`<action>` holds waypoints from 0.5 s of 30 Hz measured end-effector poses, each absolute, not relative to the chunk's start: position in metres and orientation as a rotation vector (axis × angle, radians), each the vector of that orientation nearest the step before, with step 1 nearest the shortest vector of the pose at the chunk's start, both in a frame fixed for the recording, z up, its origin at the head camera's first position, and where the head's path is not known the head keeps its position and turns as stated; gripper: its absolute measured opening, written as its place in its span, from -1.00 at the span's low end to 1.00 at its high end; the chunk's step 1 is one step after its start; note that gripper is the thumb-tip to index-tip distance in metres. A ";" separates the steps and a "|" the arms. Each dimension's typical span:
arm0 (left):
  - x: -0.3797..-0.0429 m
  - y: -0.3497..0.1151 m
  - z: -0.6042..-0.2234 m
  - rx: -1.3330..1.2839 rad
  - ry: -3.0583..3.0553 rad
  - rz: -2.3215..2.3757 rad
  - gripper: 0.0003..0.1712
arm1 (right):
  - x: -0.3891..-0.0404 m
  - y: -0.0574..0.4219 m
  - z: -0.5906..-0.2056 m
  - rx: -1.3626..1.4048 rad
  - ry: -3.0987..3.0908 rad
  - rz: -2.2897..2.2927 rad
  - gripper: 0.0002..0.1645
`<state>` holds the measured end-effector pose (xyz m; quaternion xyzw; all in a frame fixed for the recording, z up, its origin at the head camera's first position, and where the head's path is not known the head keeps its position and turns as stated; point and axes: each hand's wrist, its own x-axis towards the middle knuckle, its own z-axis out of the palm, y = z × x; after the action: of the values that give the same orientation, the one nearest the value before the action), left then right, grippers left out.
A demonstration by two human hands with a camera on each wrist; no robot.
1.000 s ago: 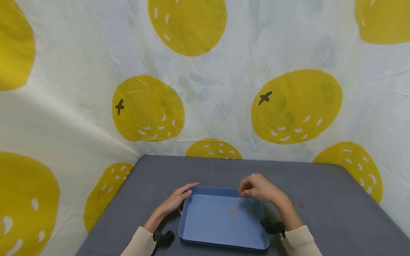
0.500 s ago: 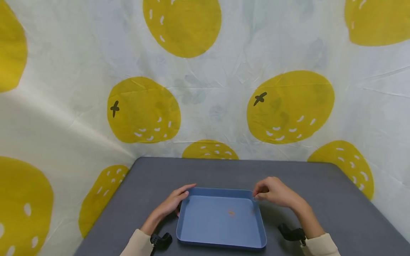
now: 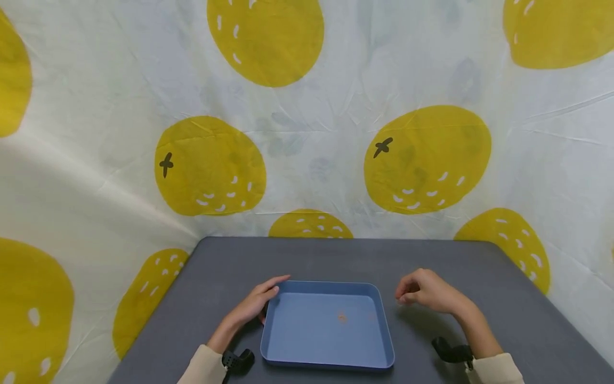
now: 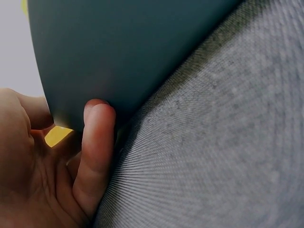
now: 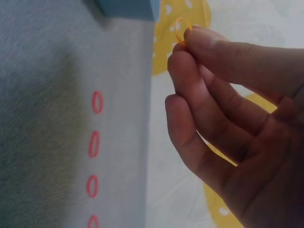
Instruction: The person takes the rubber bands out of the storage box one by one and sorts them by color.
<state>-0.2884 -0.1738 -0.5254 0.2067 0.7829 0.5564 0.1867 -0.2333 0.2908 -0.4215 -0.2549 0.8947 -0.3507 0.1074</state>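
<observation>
My right hand is raised over the table to the right of the blue tray. Between thumb and forefinger it pinches a small orange rubber band, a thin loop seen in the right wrist view. My left hand grips the tray's far left corner, its fingers against the outer wall and the thumb at the rim. In the left wrist view one finger presses on the tray's dark outer wall. Inside the tray lies a small orange loop.
Several red loops lie in a row on the grey table, seen in the right wrist view. A white cloth with yellow fruit print hangs behind and to the left of the table.
My right hand has moved right, from over the tray's far right corner to outside the tray. My left hand has stayed at the tray's corner. The head view has shifted slightly.
</observation>
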 end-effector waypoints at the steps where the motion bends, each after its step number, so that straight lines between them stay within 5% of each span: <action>1: -0.288 -0.173 -0.526 0.584 2.202 1.563 -0.46 | -0.234 0.293 -0.424 -0.748 2.632 -1.027 -0.93; 15: -0.291 -0.175 -0.528 0.634 2.254 1.536 -0.46 | -0.243 0.314 -0.447 -0.714 2.601 -1.047 -0.90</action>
<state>-0.2906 -0.1752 -0.5276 0.2229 0.7932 0.5406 0.1697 -0.2428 0.3143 -0.4472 -0.2450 0.8921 -0.3591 0.1236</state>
